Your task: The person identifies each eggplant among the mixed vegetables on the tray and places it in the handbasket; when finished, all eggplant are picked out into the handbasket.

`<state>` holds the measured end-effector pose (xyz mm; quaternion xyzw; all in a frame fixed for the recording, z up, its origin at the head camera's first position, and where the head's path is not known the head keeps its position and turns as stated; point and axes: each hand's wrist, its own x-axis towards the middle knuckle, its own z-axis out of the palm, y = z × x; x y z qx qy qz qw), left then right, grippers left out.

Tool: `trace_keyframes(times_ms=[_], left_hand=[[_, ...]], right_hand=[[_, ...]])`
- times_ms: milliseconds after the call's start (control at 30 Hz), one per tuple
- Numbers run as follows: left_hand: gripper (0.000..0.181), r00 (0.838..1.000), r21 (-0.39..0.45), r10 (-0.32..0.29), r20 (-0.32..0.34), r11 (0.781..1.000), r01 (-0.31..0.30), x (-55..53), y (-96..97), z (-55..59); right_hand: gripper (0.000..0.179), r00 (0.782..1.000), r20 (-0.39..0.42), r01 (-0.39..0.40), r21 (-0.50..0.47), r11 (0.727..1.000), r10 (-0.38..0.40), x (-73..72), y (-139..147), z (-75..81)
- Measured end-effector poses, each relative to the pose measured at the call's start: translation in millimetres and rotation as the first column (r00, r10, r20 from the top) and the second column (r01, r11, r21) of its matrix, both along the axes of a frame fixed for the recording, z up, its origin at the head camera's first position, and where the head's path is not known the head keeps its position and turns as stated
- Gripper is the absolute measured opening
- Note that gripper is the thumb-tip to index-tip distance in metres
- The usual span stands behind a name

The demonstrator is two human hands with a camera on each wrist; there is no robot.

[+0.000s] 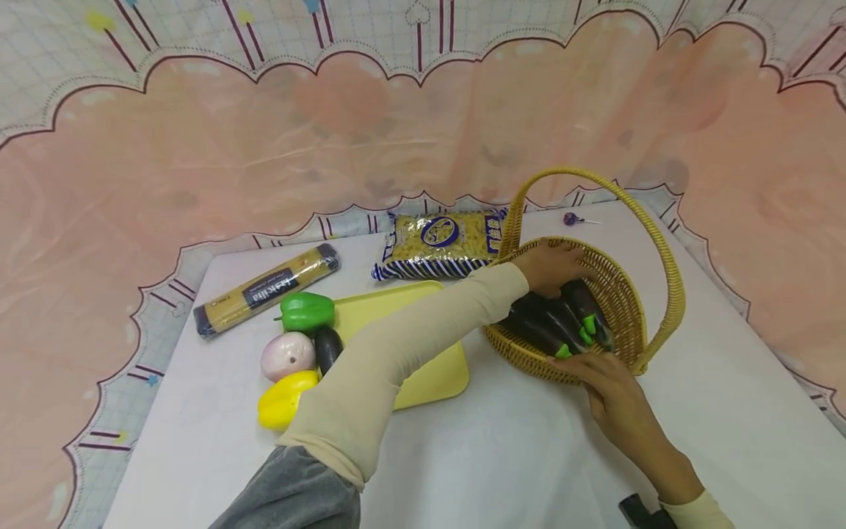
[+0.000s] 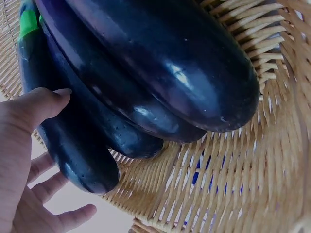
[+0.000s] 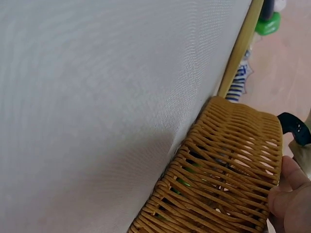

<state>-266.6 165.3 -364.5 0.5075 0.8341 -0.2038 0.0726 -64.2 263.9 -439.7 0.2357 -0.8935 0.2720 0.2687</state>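
Several dark purple eggplants with green stems lie side by side in a woven wicker basket (image 1: 624,294). My left hand (image 1: 551,268) reaches over the far rim into it. In the left wrist view, its thumb lies on top of the outermost eggplant (image 2: 80,145), with fingers going behind the eggplant's other side and one finger stretched free. From the near side, my right hand (image 1: 611,389) holds the basket's rim. The right wrist view shows the thumb and a finger of this hand (image 3: 291,199) at the basket wall (image 3: 218,165).
The basket's tall handle (image 1: 670,272) arches up at the right. Left of it lies a yellow tray (image 1: 429,382), with a green pepper (image 1: 307,312), a pale purple round vegetable (image 1: 288,356), a dark eggplant (image 1: 327,347) and a yellow pepper (image 1: 284,400). Behind are pasta packs (image 1: 443,242) and a lollipop (image 1: 571,219).
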Motion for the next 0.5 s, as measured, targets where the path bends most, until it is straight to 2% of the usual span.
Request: trace_keyframes(times_ms=[300, 500], left_hand=[[0.066, 1.0, 0.005, 0.019, -0.001, 1.0, -0.019, -0.6, -4.5, 2.0], [0.068, 0.999, 0.013, 0.031, 0.034, 0.999, -0.031, -5.9, -13.6, 4.9]], right_hand=[[0.061, 1.0, 0.024, 0.012, 0.014, 1.0, -0.012, 0.4, 0, 0.8], [0.063, 1.0, 0.018, 0.015, 0.019, 1.0, -0.016, 1.3, -2, 2.9]])
